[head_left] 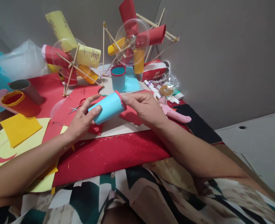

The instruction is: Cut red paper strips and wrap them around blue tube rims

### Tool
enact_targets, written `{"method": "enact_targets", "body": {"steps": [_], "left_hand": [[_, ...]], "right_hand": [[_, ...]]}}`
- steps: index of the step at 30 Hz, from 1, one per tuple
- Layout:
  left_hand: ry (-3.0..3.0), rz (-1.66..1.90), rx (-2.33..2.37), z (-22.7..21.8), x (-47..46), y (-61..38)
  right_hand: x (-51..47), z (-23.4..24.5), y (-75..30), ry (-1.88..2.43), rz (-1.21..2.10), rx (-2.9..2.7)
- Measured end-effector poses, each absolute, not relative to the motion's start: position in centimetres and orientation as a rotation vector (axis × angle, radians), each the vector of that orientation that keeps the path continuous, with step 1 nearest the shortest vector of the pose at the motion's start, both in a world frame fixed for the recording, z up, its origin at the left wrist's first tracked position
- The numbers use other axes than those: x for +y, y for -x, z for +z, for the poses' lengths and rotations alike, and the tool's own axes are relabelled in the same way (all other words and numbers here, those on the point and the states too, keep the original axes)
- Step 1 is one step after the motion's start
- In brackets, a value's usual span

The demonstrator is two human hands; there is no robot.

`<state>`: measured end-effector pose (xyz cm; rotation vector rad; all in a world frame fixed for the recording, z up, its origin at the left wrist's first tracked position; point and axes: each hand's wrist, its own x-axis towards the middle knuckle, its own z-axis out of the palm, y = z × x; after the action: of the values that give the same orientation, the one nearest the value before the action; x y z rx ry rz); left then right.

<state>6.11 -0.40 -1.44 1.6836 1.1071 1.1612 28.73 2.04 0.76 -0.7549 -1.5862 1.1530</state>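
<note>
A light-blue paper cup with a red rim (108, 108) lies on its side between my hands, above red paper sheets (109, 152). My left hand (82, 118) wraps round its base end, thumb on top. At the rim end, the fingers of my right hand (145, 107) pinch the red band. Small scissors (74, 108) lie on red paper just left of my left hand. Behind the cup stands a second blue cup with a red rim (118, 77), upright.
Two paper-and-stick windmill models (73, 59) (134, 40) stand at the back. A red cup with a yellow rim (19, 102) and a grey cup (26, 88) lie at left, by yellow sheets (19, 129). A pink glue gun (174, 114) and packets lie right. A wall rises behind.
</note>
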Motion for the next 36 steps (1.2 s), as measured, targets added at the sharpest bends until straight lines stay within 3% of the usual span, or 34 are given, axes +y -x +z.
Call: {"method": "enact_targets", "body": {"steps": [4,10,36], "left_hand": [[-1.683,1.128,1.134,-1.0,-0.7,-6.3],[-1.924,1.136,1.117,-0.7,-1.0,-6.6],[-2.216,1.308,0.997,-1.9,-0.7,-6.2]], "right_hand": [[2.0,0.8,-28.5,0.736,1.253,-1.531],[1.5,0.6,-28.4,0.910,1.161,-1.621],[1.0,0.4,-28.3,0.889,0.905,-1.583]]}}
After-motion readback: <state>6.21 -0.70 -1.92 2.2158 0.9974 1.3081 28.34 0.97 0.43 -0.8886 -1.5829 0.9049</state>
